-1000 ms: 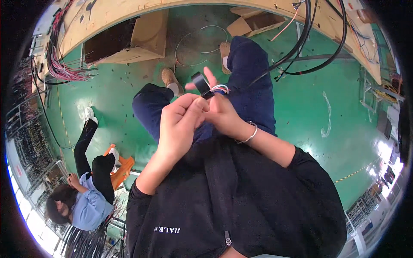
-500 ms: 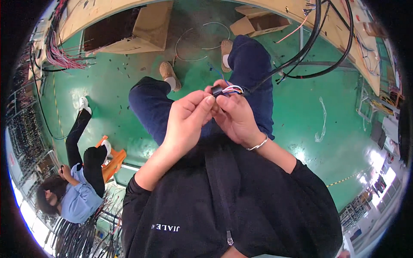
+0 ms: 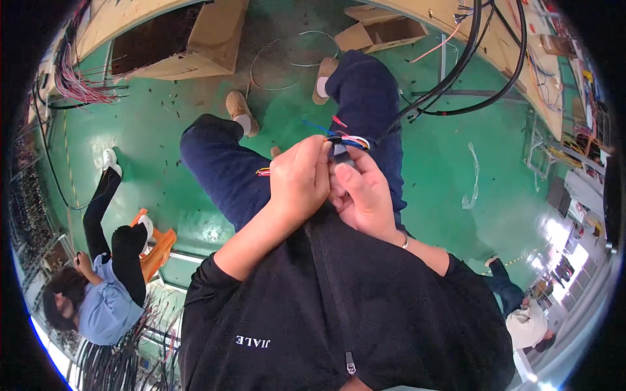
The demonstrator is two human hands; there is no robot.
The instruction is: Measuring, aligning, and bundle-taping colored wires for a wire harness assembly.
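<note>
In the head view, the left hand and the right hand meet in mid-air above the lap, beyond the front of the black jacket. The left hand is closed, its fingertips pinched around coloured wires; short wire ends stick out on its far left side. The right hand is curled narrow on a dark piece directly below the wires, its thumb lying along it; the fingers hide much of the piece, so its full form cannot be told. The wires, white, blue and orange among them, bow over toward the right knee, and a blue one points out to the left.

A thick black cable hangs in a curve from the front edge of the wooden bench, near its right corner. Below that edge, two cardboard boxes stand on the green floor, one left and one right of the tan shoes. A thin pale hose loops between them, and a clear plastic strip lies right of the knees. Toward the floor's left side, a co-worker in a light blue shirt is beside an orange stool.
</note>
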